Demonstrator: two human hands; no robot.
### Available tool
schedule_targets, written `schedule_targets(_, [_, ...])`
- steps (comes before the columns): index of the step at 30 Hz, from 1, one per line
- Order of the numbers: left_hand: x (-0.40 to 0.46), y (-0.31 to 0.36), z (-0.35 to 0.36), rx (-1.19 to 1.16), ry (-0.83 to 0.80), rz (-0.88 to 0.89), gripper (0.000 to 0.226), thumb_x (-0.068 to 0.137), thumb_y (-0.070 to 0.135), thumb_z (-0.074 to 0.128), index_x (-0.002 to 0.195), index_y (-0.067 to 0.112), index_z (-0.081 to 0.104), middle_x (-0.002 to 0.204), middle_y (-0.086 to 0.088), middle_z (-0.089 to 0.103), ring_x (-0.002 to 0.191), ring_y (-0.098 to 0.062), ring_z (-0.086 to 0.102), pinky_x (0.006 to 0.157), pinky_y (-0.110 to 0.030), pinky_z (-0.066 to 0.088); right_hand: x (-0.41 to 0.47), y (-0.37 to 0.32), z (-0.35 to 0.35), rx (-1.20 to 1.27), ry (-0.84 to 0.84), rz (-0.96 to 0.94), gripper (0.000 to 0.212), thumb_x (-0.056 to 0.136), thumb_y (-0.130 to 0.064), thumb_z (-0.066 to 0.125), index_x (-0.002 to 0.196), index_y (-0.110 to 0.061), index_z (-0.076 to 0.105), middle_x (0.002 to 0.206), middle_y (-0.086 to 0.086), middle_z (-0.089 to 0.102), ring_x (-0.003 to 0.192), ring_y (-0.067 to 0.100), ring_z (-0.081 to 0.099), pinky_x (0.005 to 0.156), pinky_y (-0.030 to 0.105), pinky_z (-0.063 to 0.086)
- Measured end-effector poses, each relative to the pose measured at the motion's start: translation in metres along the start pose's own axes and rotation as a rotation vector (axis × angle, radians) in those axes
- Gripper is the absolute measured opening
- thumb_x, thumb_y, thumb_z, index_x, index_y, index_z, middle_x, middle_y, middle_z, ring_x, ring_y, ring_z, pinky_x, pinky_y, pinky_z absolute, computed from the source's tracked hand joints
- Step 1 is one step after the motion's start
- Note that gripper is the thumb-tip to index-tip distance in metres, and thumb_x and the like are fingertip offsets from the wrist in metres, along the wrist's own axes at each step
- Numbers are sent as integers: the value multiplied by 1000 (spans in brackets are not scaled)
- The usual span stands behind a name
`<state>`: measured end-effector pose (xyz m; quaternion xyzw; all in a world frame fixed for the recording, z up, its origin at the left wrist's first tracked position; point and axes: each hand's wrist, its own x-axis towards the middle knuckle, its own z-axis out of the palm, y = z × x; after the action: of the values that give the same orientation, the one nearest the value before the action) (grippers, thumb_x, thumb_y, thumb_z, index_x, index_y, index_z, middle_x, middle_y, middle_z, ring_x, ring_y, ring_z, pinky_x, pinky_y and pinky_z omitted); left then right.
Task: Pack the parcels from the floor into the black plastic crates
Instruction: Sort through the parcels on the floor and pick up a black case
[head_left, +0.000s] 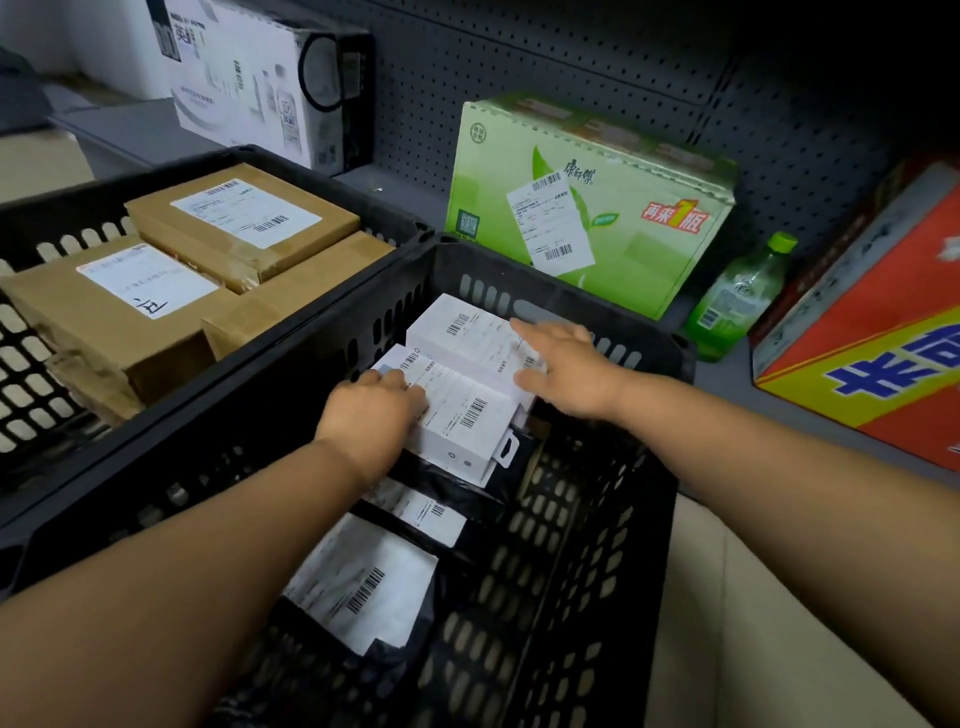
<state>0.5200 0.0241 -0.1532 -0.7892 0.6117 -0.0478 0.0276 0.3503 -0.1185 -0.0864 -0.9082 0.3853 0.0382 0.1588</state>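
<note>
Nearest the camera, at the bottom of the near black slotted plastic crate (587, 545), lie a crumpled white plastic mailer bag (374, 582) with a barcode label and, just beyond it, a black plastic mailer bag (447, 499) with a small white label. Farther in, two white rectangular cardboard boxes rest on top of the bags, side by side and touching: the nearer white box (462, 415) and the farther white box (467, 332), both with their long axes running from near-right to far-left across the crate. The left hand (371, 410) rests on the near-left edge of the nearer white box, fingers curled over its corner, so its grip looks closed on that box. The right hand (563, 366) lies flat with fingers stretched out across the right end of the farther white box, pressing rather than gripping. Both boxes thus sit directly under the hands, each hand on its own box; the likely step is settling them against the far wall. Beyond and to the left, the second black slotted plastic crate (62, 218) holds three brown cardboard parcels (239, 223). On the grey shelf (104, 130) behind stand a green drink carton (597, 208), a green plastic bottle (737, 301) and a red and yellow carton (883, 332).
</note>
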Motion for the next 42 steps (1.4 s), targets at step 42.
schedule_targets(42, [-117, 607, -93, -181, 242, 1293, 71, 74, 27, 75, 138, 25, 46, 148, -8, 38, 133, -29, 40, 102, -41, 39, -717, 433, 109, -347, -302, 949, 53, 94, -43, 43, 142, -23, 32, 137, 4, 48, 121, 23, 47, 98, 31, 36])
